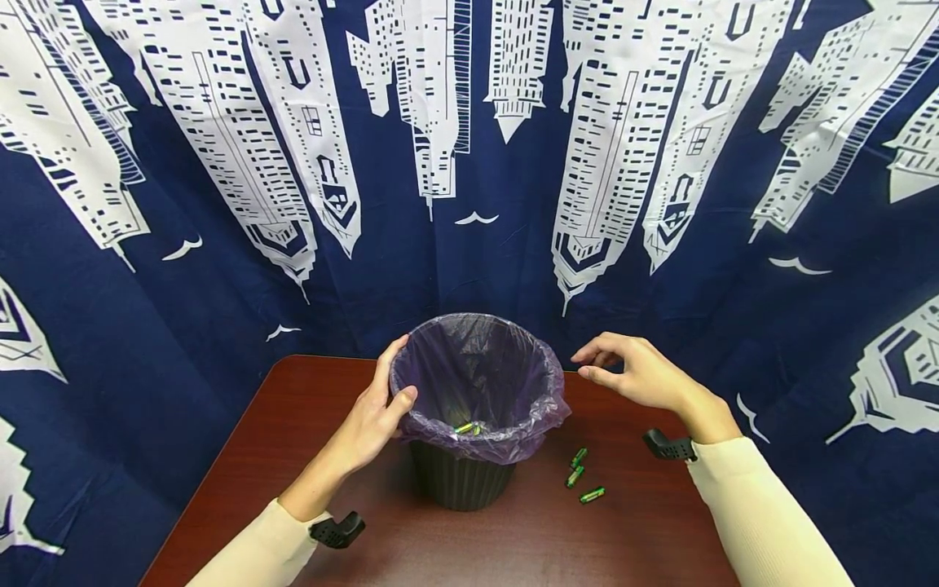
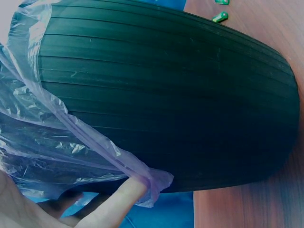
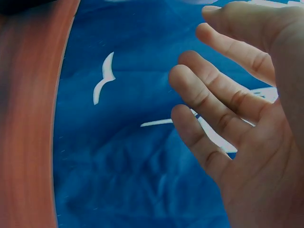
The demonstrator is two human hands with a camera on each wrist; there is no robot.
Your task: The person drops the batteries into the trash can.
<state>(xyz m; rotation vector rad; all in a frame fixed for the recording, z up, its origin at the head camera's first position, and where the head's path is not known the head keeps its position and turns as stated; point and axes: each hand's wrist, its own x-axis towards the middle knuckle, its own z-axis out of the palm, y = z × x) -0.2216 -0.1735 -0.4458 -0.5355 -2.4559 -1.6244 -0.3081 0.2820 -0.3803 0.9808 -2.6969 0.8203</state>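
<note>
A dark ribbed trash can (image 1: 460, 481) stands upright on the table, lined with a translucent purple trash bag (image 1: 539, 412) folded over its rim. My left hand (image 1: 374, 420) grips the lined rim at the left, thumb on the near side; in the left wrist view a finger presses the bag's loose edge. Inside the bag lie some green and yellow batteries (image 1: 464, 427). My right hand (image 1: 638, 371) hovers right of the can with loosely bent fingers and holds nothing; the right wrist view shows its bare palm. Three batteries (image 1: 592, 495) lie on the table right of the can.
The reddish-brown wooden table (image 1: 293, 424) reaches back to a dark blue cloth (image 1: 506, 244) printed with white upside-down buildings and birds. Black wrist cameras sit on both cream sleeves (image 1: 756, 497).
</note>
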